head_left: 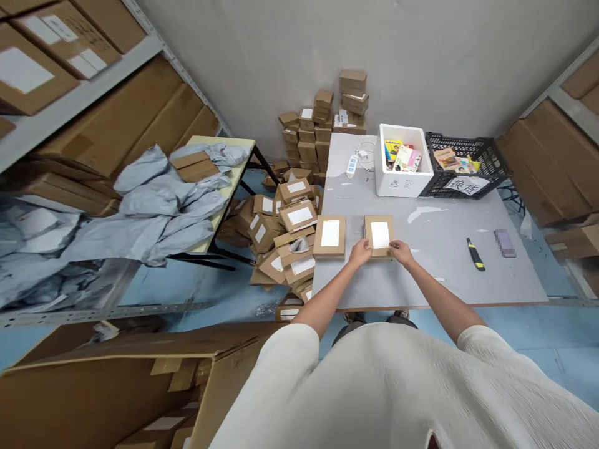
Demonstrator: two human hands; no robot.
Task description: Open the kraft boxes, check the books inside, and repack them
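A flat brown cardboard box [379,219] with a white label lies on the grey table [449,280] in front of me. My left hand [361,252] is closed at its left near corner, thumb on top. At the right near corner my right hand [401,252] grips the same box with bent fingers. Another flat cardboard box [322,247], also labelled white, sits at the table's left edge, a short gap away from my left hand. Farther right lies a black and yellow box cutter [476,254], apart from both hands.
A white foam box [403,186] and a black crate [489,178] at the back hold booklets. A power strip [352,166] and a blurred-out phone-like object [505,243] lie on the table. Cardboard boxes [299,215] pile up left of it; grey mailer bags [154,193] cover a side table.
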